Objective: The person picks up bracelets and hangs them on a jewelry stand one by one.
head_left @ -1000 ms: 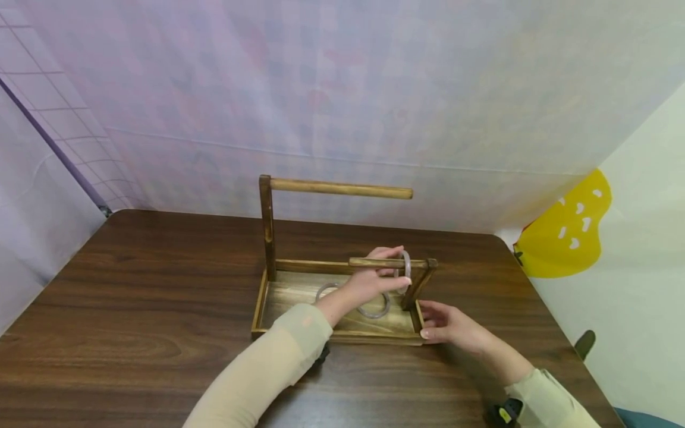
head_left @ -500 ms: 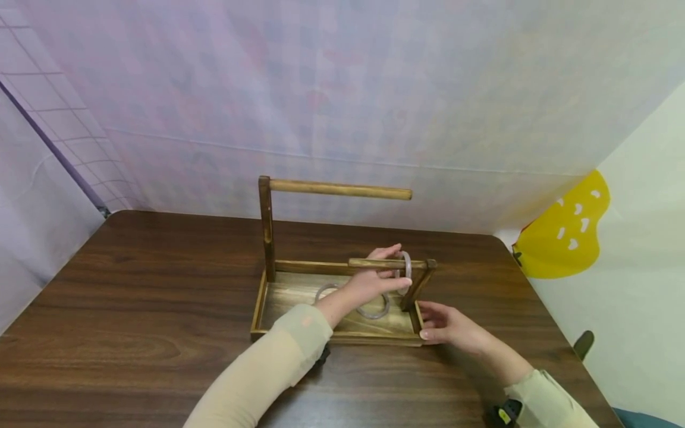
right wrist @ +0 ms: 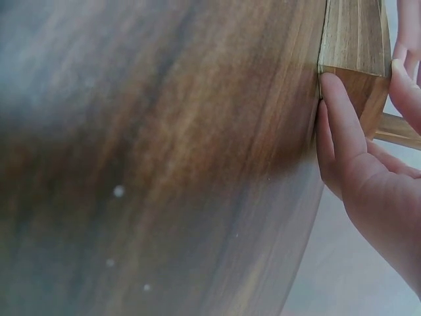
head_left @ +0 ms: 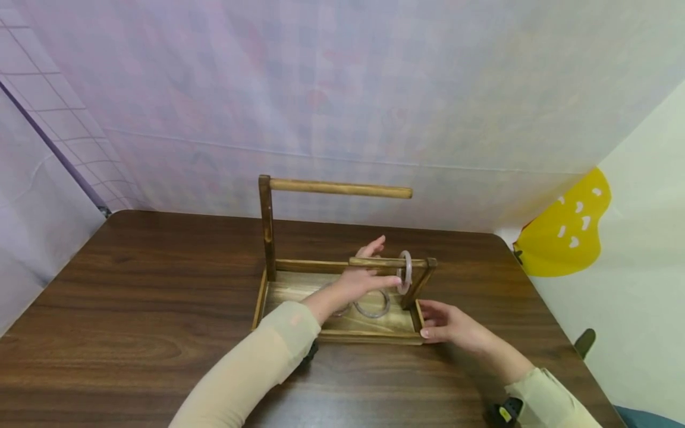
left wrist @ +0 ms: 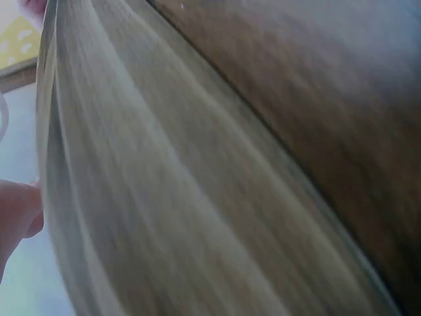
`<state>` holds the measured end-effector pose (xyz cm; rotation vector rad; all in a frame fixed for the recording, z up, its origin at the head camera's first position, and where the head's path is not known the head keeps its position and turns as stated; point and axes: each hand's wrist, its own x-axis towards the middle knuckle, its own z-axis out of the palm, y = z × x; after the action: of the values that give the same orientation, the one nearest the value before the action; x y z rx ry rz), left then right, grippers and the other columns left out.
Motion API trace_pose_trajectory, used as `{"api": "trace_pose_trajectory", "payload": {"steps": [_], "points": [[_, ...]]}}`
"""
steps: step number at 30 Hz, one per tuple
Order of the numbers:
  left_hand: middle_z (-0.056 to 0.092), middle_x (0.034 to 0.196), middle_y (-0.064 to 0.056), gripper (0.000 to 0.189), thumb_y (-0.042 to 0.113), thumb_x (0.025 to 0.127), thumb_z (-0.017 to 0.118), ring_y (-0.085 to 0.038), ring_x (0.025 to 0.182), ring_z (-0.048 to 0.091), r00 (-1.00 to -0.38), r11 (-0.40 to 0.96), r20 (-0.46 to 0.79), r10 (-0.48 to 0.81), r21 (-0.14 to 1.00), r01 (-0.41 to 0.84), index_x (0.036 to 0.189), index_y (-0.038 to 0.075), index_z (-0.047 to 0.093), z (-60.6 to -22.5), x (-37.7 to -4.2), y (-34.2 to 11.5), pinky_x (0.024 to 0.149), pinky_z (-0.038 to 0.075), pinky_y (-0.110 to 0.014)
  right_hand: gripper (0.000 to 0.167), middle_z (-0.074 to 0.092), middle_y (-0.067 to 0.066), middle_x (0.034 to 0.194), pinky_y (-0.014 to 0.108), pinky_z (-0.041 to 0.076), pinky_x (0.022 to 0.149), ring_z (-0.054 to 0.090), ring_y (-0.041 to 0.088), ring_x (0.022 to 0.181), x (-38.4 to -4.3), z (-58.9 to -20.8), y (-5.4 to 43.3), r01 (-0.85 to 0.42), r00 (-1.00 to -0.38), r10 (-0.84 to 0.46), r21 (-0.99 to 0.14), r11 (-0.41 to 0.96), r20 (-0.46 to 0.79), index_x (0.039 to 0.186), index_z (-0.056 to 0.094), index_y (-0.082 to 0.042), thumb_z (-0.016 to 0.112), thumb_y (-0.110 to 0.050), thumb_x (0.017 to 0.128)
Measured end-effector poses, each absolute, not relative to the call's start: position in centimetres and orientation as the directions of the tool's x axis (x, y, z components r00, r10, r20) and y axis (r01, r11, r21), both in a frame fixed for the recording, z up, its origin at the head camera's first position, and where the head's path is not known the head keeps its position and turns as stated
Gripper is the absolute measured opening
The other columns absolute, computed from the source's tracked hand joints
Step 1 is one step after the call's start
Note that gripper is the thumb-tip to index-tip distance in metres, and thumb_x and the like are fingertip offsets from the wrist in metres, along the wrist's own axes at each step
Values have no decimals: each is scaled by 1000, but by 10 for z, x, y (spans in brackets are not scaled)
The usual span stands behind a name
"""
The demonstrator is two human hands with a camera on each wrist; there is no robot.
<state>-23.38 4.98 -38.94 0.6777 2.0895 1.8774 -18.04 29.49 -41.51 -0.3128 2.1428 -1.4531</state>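
Note:
A pale translucent bangle (head_left: 409, 271) hangs round the lower bar (head_left: 374, 262) of a wooden stand, close to its right post. My left hand (head_left: 354, 282) is beneath that bar with fingers spread, thumb tip at the bangle's left side. In the tray (head_left: 364, 339) of the stand lies a second bangle (head_left: 387, 304); another ring shows partly under my left wrist. My right hand (head_left: 455, 328) rests against the tray's right end, thumb at the near corner. The right wrist view shows its fingers (right wrist: 343, 115) straight against the outer wood.
A taller post at the left carries a longer upper bar (head_left: 342, 188) above the tray. The brown table (head_left: 134, 309) stretches around the stand, with a pale curtain (head_left: 321, 89) behind it. A yellow cutout (head_left: 567, 232) is at the right wall.
My left thumb and fingers have let go of the bangle, and the hand has moved slightly left. The bangle stays on the lower bar. My right hand has stayed put.

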Motion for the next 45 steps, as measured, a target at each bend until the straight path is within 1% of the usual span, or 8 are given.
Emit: {"api": "trace_pose_trajectory", "payload": {"steps": [6, 11, 16, 20, 26, 33, 39, 45], "points": [[24, 152, -9, 83, 19, 83, 71, -26, 136, 29, -872, 55, 95, 481, 989, 138, 149, 24, 22, -390, -235, 36, 112, 33, -44, 77, 37, 41, 128, 35, 57, 82, 55, 24, 106, -180, -416, 295, 92, -836, -472, -918, 386, -282, 139, 15, 20, 65, -8, 87], [26, 150, -11, 80, 20, 83, 71, -29, 136, 28, -878, 58, 88, 471, 990, 131, 148, 24, 24, -392, -237, 25, 112, 30, -50, 78, 36, 42, 128, 35, 57, 82, 55, 25, 107, -180, -416, 295, 89, -836, -473, -918, 387, -280, 139, 15, 20, 65, -8, 86], [28, 150, -12, 79, 19, 83, 71, -35, 138, 25, -881, 137, 78, 467, 978, 159, 148, 20, 25, -393, -239, 15, 112, 28, -53, 79, 36, 42, 128, 36, 57, 82, 55, 22, 105, -181, -416, 295, 88, -836, -472, -918, 388, -280, 139, 14, 21, 65, -8, 86], [30, 150, -11, 79, 20, 82, 71, -34, 137, 28, -881, 195, 60, 469, 966, 169, 148, 17, 27, -392, -239, 7, 112, 28, -53, 79, 35, 42, 128, 36, 57, 82, 54, 22, 105, -181, -415, 295, 90, -835, -472, -917, 388, -282, 139, 14, 20, 65, -8, 86], [29, 151, -9, 77, 24, 81, 72, -32, 137, 30, -880, 272, 19, 475, 948, 167, 146, 18, 31, -392, -237, -5, 112, 27, -52, 79, 35, 42, 128, 36, 57, 82, 54, 22, 104, -181, -415, 295, 93, -833, -475, -917, 387, -284, 139, 14, 20, 65, -9, 87], [31, 149, -12, 79, 28, 78, 75, -33, 137, 30, -875, 357, -19, 485, 917, 178, 145, 18, 34, -392, -234, -16, 112, 27, -52, 79, 35, 42, 128, 36, 57, 82, 54, 21, 104, -180, -415, 295, 92, -831, -476, -915, 392, -287, 139, 13, 20, 65, -9, 87], [26, 152, -12, 80, 31, 79, 74, -34, 138, 27, -851, 431, -63, 521, 880, 200, 146, 18, 32, -394, -235, -26, 110, 30, -54, 79, 34, 41, 129, 37, 57, 82, 54, 22, 105, -180, -415, 295, 96, -831, -471, -912, 400, -294, 140, 13, 20, 65, -10, 87], [36, 144, -14, 82, 31, 74, 78, -34, 133, 34, -839, 511, -48, 542, 811, 284, 144, 17, 37, -399, -235, -29, 109, 33, -53, 80, 34, 42, 129, 37, 57, 82, 54, 24, 106, -180, -415, 295, 96, -832, -471, -913, 397, -293, 140, 13, 20, 65, -9, 87]]}}
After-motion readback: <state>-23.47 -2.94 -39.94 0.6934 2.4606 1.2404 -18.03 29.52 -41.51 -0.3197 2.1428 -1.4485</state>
